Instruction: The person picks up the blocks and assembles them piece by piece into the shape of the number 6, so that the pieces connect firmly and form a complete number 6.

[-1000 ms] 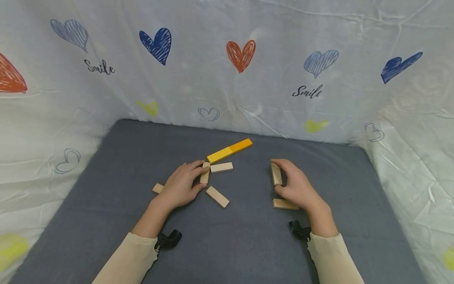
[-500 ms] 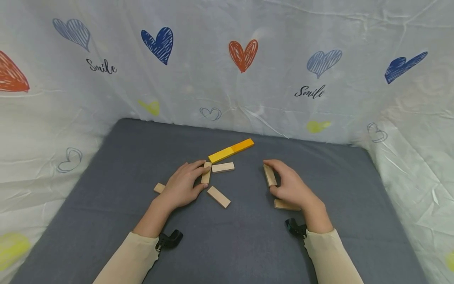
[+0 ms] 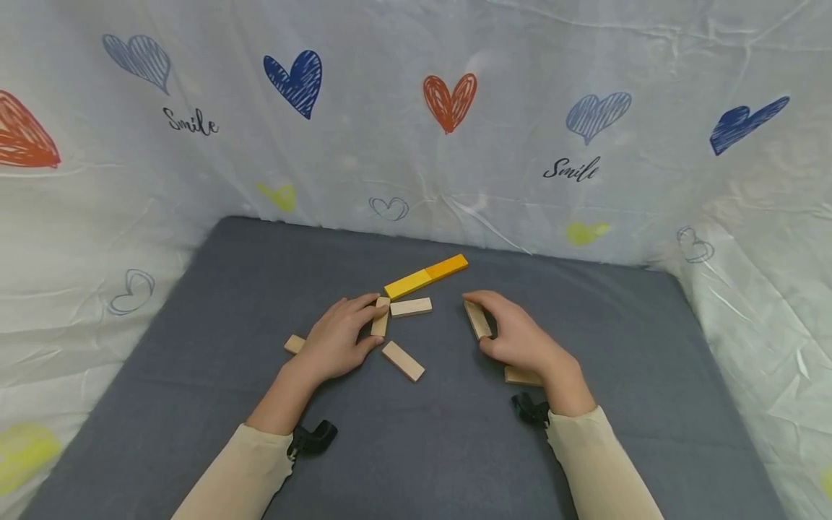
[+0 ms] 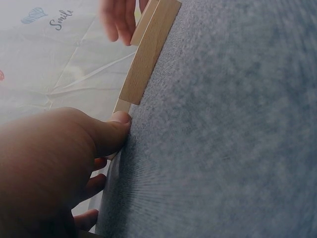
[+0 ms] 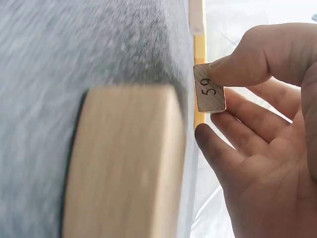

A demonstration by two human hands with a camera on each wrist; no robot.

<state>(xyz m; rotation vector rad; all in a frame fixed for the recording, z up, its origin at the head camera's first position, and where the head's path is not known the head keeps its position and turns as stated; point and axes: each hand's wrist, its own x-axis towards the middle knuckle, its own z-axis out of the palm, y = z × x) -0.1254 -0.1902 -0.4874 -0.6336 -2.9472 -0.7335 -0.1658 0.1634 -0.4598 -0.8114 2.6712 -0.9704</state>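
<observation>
Your left hand (image 3: 336,339), half-open, pinches a wooden block (image 3: 380,324); at that block's three o'clock your right hand (image 3: 520,336) likewise pinches a second block (image 3: 477,320), a loose block (image 3: 403,361) at five.

In the head view, your left hand (image 3: 338,339) hid part of the far-left block (image 3: 295,344), and your right hand (image 3: 523,338) and wrist covered one end of the near-right block (image 3: 522,375). Your fingers overlapped parts of the gripped left block (image 3: 380,326), and your thumb covered a corner of the gripped right block (image 3: 477,320). Your sleeves (image 3: 243,466) ran off the bottom edge, and the leftmost red heart (image 3: 26,141) was cut off at the side. In the left wrist view, the top edge cropped your right hand. In the right wrist view, the foreground block (image 5: 119,163) was blurred and cut off below, the nearby surface (image 5: 44,59) was soft, and the gripped right block partly hid the yellow-orange strip (image 5: 199,47).
</observation>
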